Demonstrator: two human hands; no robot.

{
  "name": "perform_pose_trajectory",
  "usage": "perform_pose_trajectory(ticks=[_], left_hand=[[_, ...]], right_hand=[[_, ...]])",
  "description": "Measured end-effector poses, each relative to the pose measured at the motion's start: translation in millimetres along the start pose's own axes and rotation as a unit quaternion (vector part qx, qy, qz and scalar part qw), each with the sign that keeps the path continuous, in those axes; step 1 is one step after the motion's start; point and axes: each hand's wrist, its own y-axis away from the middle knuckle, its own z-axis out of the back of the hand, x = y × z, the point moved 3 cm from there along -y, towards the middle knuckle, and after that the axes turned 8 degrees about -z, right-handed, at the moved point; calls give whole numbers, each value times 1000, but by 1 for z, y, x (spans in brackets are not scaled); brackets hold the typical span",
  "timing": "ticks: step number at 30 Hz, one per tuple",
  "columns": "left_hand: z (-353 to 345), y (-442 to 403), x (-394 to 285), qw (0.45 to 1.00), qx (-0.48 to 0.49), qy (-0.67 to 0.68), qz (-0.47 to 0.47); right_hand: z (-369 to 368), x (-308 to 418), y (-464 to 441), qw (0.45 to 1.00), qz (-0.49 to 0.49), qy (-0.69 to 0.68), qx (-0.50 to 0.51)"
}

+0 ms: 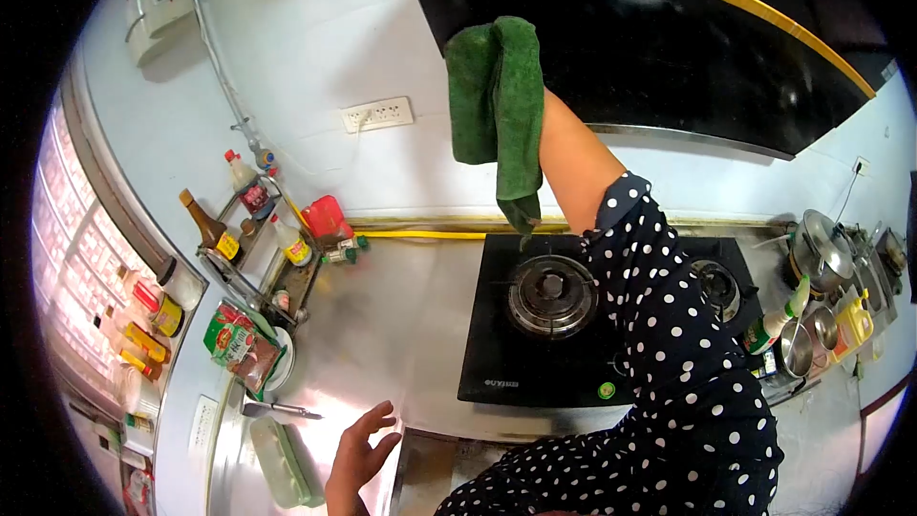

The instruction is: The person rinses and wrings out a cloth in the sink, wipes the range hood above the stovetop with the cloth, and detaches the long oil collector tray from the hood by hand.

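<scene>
A green cloth hangs in folds against the lower left part of the black range hood. My right forearm reaches up to it, and my right hand is behind or inside the cloth, its fingers hidden. Down at the counter's front edge, my left hand is empty, its fingers bent and apart. Left of that hand lie a pale green plastic box and a knife-like utensil with a dark end. Below my right arm is the black gas stove.
A rack with bottles stands at the counter's left, near a red and green food packet. A lidded pot, a green-capped bottle and a yellow jug stand at the right. A wall socket is left of the hood.
</scene>
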Motion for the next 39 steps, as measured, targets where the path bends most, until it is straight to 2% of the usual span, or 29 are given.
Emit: perform_pose_trajectory(ticks=[7, 9, 16, 23, 28, 32, 34, 39], left_hand=[[2, 24, 6, 999, -24, 37, 28], [-2, 20, 4, 999, -23, 38, 9], [-21, 3, 0, 998, -9, 54, 5], [-13, 5, 17, 998, -15, 57, 31], [-18, -16, 28, 998, -11, 61, 12], [-29, -33, 34, 998, 16, 68, -4], [-34, -38, 34, 997, 49, 63, 24], [-42, -37, 51, 995, 73, 69, 28]], right_hand=[[-14, 23, -11, 1000, 14, 1, 22], [-10, 24, -11, 1000, 9, 2, 20], [5, 2, 7, 1000, -7, 7, 3], [-6, 10, -15, 1000, 13, 5, 26], [2, -8, -16, 1000, -7, 24, 16], [16, -25, -9, 999, -20, 36, -2], [23, -30, -8, 999, -20, 47, -15], [33, -37, 0, 995, -17, 87, -51]])
